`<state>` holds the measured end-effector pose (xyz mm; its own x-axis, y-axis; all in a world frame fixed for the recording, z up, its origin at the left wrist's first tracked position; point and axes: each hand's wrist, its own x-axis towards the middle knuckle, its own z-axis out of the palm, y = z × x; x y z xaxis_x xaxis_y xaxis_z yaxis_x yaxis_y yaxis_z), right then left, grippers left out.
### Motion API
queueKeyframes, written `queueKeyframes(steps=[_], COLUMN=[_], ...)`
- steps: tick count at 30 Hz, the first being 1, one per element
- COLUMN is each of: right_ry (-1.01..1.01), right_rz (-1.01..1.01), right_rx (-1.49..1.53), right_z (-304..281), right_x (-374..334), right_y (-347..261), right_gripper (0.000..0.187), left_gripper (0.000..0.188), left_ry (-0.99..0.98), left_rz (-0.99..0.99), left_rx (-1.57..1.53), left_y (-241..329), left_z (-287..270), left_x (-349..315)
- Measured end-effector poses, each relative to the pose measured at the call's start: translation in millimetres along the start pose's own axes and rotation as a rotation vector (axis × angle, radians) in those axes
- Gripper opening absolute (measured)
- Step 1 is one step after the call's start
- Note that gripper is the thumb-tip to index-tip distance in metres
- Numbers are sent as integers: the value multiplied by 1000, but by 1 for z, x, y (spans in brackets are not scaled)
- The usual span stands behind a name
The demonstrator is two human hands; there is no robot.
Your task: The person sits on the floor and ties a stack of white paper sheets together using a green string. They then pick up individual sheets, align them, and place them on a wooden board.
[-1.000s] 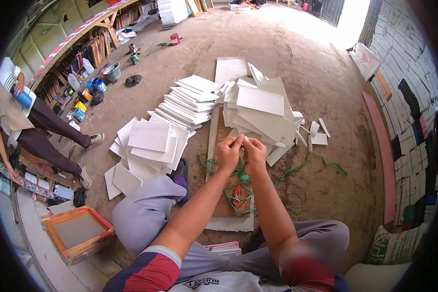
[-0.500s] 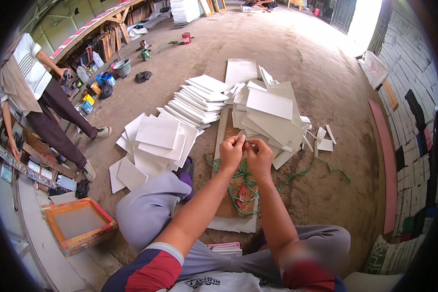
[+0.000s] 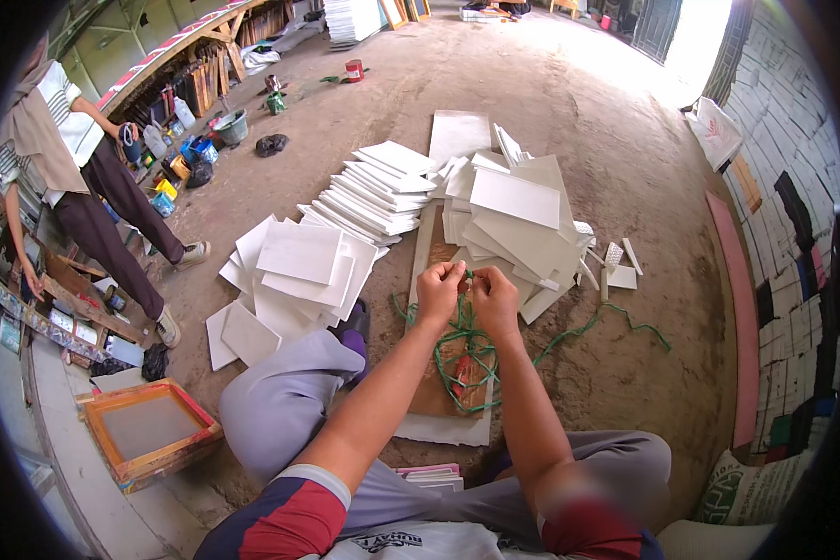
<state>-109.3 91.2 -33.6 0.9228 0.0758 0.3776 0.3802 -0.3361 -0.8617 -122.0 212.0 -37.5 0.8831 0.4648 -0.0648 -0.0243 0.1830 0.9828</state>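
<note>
Over a brown board on the floor in front of me, my two hands are close together with fingertips pinched. Green string shows in the small gap between them. My left hand grips it with thumb and forefinger; my right hand pinches it from the other side, its fingertips partly hidden. More of this string lies in a loose tangle on the board below, and a length trails right across the floor. A small red object lies within the tangle; its kind is unclear.
Stacks of white panels stand ahead, with another pile to the right. White scraps lie beyond it. At left are a wooden frame, paint containers and a standing person holding a dark object. A painted wall rises at right.
My hands have parted slightly, and green string now shows between the fingertips. At left, the person's arms have shifted, and the hand with the dark object has moved a little.
</note>
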Motion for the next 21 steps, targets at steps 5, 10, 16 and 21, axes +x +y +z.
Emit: queueKeyframes(steps=[5,10,16,21], right_ry=[-38,-85,-40,-77], right_rz=[80,158,128,97], right_rx=[24,46,-51,-76], right_z=[-5,-13,-16,-13], right_x=[2,5,4,4], right_y=[-6,-6,-13,1], right_gripper=[15,14,10,13], left_gripper=[26,26,25,23], left_ry=[-17,-81,-120,-123], left_rz=[10,-38,-71,-91], left_rx=[7,-10,-48,-55], left_y=[-3,-4,-12,-15], left_z=[0,-1,-3,-5], left_x=[2,-1,0,1])
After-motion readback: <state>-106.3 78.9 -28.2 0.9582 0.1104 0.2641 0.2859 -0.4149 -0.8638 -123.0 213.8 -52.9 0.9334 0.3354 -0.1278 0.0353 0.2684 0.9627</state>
